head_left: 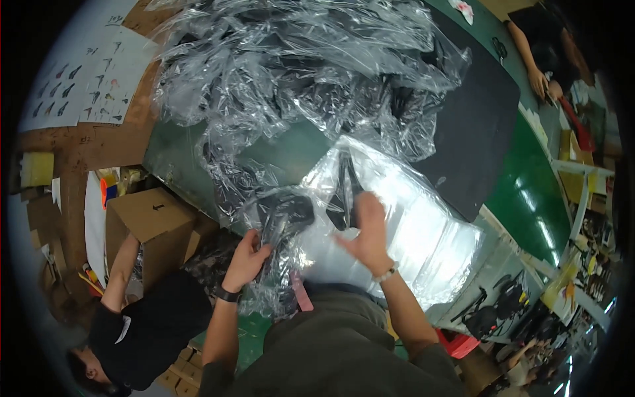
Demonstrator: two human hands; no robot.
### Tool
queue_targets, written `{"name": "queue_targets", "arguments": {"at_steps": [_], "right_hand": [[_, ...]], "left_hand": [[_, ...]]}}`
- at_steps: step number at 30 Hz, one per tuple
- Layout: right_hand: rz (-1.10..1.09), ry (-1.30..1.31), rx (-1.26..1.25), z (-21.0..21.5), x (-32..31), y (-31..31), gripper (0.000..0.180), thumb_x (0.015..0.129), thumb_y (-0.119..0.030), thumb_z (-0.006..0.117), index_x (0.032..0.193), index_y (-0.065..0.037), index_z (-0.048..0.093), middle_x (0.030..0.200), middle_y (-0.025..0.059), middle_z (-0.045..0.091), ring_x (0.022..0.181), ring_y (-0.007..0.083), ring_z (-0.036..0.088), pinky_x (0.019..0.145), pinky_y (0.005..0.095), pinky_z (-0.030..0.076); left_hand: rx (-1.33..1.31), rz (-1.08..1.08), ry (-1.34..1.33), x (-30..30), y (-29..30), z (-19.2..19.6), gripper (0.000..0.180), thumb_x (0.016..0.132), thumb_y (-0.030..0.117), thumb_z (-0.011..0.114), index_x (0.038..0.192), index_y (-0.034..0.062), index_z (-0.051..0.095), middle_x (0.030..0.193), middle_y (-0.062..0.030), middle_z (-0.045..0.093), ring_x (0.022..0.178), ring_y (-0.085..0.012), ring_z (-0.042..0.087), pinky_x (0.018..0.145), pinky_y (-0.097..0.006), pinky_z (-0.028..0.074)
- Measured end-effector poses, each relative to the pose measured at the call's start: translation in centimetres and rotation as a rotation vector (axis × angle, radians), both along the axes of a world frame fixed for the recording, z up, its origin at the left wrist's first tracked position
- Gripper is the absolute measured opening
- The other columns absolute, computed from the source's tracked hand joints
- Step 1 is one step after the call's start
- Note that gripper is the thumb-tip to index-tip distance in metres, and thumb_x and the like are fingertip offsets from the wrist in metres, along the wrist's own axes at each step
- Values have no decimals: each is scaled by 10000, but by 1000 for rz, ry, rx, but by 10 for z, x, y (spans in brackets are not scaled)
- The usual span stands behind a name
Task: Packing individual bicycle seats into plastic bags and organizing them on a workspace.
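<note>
Left hand (pixel 248 258) clamped on a dark moulded part in clear film (pixel 286 215) at the near table edge. Right hand (pixel 367 231) spread flat, fingers loose, pressing down on a stack of clear plastic bags (pixel 423 225) beside a second narrow black piece (pixel 345 188) lying under the film. Likely trouble: slick film sliding under the flat palm, stack fanning out toward the table's right edge; wrapped part slipping from the left grip, since film bunches there; loose heap of crumpled clear plastic (pixel 297 73) behind, close enough to snag and drag forward. Green table top (pixel 529 192) with a black mat (pixel 476 132) to the right. Brown cardboard box (pixel 149 221) at lower left, small dark arrow mark on its side. White sheets with rows of small dark shape pictures (pixel 86 79) pinned upper left. Yellow rectangular card (pixel 36 169) on far left. Another person in black (pixel 149 331) crouched beside the box; a further person's arm (pixel 529 56) at top right.
</note>
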State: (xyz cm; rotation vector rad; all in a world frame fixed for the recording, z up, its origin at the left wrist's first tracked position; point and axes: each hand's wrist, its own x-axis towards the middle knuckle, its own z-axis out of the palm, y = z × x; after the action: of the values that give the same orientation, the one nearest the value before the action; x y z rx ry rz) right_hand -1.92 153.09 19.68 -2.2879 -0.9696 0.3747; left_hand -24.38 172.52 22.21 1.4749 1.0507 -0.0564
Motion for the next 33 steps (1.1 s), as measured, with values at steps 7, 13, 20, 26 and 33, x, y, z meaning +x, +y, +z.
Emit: {"name": "queue_targets", "arguments": {"at_steps": [7, 13, 20, 26, 33], "right_hand": [[164, 539, 138, -9, -9, -30, 605, 682, -171, 803, 1206, 19, 568, 1108, 153, 627, 989, 270, 633, 872, 341, 507], [-73, 832, -141, -46, 51, -16, 399, 775, -307, 741, 997, 21, 686, 932, 151, 704, 729, 223, 663, 699, 326, 514], [-152, 157, -99, -96, 48, -21, 460, 775, -394, 717, 977, 15, 663, 961, 196, 610, 904, 372, 583, 785, 433, 485], [-135, 356, -129, -87, 47, -2, 542, 799, -378, 686, 1112, 56, 597, 1006, 248, 648, 940, 389, 632, 827, 415, 494], [-42, 1187, -96, -29, 43, 39, 481, 736, -198, 760, 1107, 58, 592, 1001, 123, 672, 904, 183, 634, 824, 301, 499]], "left_hand": [[-821, -206, -90, 59, 2, 7, 490, 974, 367, 531, 1235, -48, 551, 1092, -125, 646, 988, -156, 590, 860, -297, 466], [26, -136, -156, 136, -76, -103, 546, 880, 442, 642, 1131, -37, 567, 1061, -175, 630, 970, -266, 609, 845, -357, 472], [753, -153, 3, 171, -110, -131, 517, 843, 397, 651, 1143, -13, 557, 1126, -201, 552, 1040, -386, 513, 880, -473, 429], [516, -48, 33, 163, -111, -147, 532, 881, 346, 619, 1148, -102, 511, 1053, -283, 572, 999, -439, 535, 888, -471, 426], [354, 60, -55, 110, -75, -80, 584, 866, 348, 648, 1228, -84, 496, 1128, -247, 565, 1062, -405, 542, 915, -420, 441]]}}
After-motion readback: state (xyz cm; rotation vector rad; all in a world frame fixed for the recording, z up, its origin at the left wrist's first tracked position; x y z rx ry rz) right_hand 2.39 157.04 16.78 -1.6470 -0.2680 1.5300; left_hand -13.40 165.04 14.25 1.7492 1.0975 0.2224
